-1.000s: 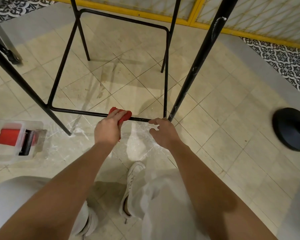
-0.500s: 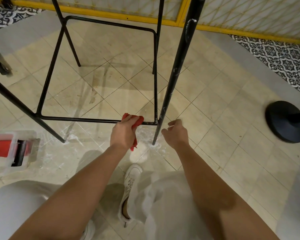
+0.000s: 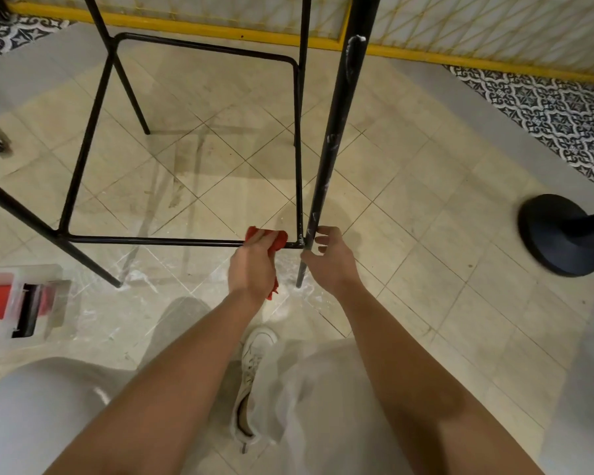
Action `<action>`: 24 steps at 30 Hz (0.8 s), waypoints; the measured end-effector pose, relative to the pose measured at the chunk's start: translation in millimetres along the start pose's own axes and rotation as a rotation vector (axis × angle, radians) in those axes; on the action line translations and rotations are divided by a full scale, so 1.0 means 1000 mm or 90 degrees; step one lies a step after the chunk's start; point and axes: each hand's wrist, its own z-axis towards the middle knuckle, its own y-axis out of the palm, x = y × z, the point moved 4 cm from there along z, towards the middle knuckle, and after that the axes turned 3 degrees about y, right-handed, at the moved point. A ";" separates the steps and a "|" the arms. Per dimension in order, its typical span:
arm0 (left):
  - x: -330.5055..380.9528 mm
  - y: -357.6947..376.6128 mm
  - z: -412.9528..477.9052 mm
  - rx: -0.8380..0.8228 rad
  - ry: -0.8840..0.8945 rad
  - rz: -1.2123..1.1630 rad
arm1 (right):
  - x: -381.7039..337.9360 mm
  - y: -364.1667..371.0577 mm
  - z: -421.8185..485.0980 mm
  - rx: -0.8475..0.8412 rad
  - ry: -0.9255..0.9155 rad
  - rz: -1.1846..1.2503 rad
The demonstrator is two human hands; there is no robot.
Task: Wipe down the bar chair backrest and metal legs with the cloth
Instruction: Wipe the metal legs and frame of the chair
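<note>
1. No readable txt, labels, brands, nrs or signs anywhere in view tbh.
2. Clear plastic box (image 3: pixel 54 303) near left w/ red stuff inside: any marking on it is too blurry to make out.
3. White shoe (image 3: pixel 254 351) near centre: no legible logo or lettering.
</note>
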 end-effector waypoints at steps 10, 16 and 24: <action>0.001 -0.023 -0.002 -0.001 0.095 0.035 | 0.002 -0.001 0.001 -0.020 0.002 0.021; 0.010 0.000 -0.003 -0.058 0.102 0.085 | 0.001 -0.001 0.002 -0.007 -0.005 0.030; 0.006 -0.007 0.013 -0.104 0.193 0.143 | 0.005 0.000 0.005 0.003 -0.010 0.024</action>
